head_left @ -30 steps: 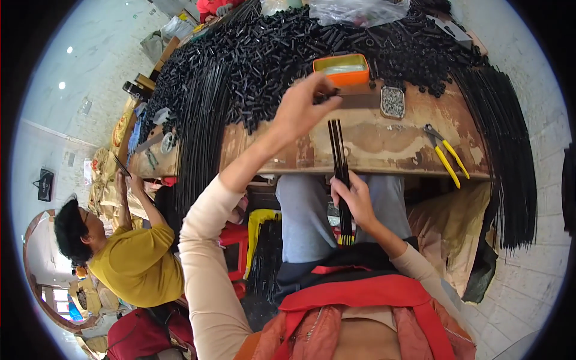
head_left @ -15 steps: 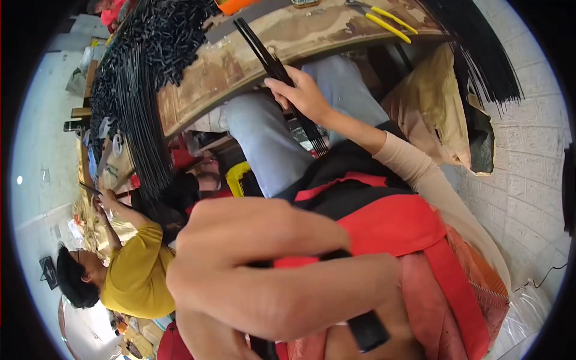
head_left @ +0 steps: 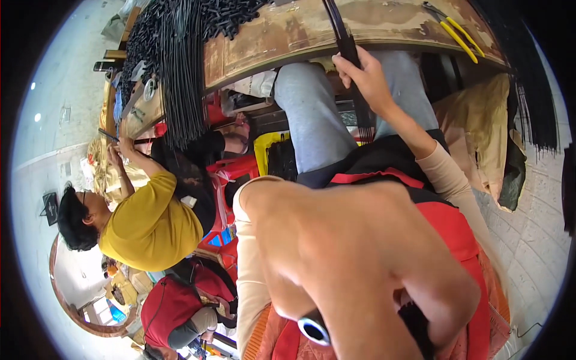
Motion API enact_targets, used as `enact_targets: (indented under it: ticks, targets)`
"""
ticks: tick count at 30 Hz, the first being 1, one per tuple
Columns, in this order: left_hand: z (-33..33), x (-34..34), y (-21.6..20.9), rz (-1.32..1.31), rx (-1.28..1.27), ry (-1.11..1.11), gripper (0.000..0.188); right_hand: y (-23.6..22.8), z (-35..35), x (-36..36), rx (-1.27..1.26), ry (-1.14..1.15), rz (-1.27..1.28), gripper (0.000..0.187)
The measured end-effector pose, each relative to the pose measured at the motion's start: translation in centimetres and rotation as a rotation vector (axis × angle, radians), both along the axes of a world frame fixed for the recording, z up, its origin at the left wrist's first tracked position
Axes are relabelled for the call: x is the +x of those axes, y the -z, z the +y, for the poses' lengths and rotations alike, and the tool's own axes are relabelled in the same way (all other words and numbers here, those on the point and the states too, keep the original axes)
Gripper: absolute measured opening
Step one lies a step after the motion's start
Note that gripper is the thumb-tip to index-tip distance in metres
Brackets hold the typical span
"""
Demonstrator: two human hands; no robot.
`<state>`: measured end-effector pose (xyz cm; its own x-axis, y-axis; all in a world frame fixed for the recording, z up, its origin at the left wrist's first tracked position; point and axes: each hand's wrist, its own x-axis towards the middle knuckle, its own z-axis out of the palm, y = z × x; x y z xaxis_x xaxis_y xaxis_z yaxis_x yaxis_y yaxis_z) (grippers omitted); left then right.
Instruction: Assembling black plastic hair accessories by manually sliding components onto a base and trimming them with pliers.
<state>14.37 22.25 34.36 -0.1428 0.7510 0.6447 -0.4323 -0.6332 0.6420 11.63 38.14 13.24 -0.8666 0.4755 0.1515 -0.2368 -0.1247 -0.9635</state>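
My right hand (head_left: 363, 75) is closed round a bundle of thin black strands (head_left: 363, 117). It holds the bundle over my lap at the bench's front edge; the upper end reaches over the bench top and the lower end hangs between my knees. Very near the camera, my left hand (head_left: 342, 240) fills the lower middle, its fingers bent. A dark piece (head_left: 414, 324) shows by its fingers, and a small round black-and-white end (head_left: 313, 330) shows below it. What the left fingers grip is mostly hidden.
The worn wooden bench (head_left: 264, 48) carries a heap of short black tubes (head_left: 231, 17), long black strands (head_left: 182, 78) draping over its edge, and yellow-handled pliers (head_left: 459, 39). More strands (head_left: 531, 90) hang at right. A person in yellow (head_left: 147, 222) works at left.
The view has shifted, so the bench and the person in yellow sit differently. My left hand has turned and now shows more of its back. My right hand still grips the bundle.
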Motion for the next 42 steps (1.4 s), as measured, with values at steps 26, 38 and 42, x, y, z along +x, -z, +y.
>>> enact_targets:
  ticks: [26, 38, 42]
  targets:
    - [1.4, 0.6, 1.0, -0.120, 0.038, 0.022, 0.027, -0.2, -0.4, -0.3, -0.009, 0.015, -0.053, 0.017]
    - [2.0, 0.6, 0.0, -0.143, 0.047, 0.036, 0.037, 0.2, -0.9, -0.8, -0.024, 0.011, -0.072, 0.016]
    - [2.3, 0.5, -1.0, -0.115, 0.067, 0.045, 0.041, -0.6, -1.1, -1.3, -0.053, 0.019, -0.058, 0.016]
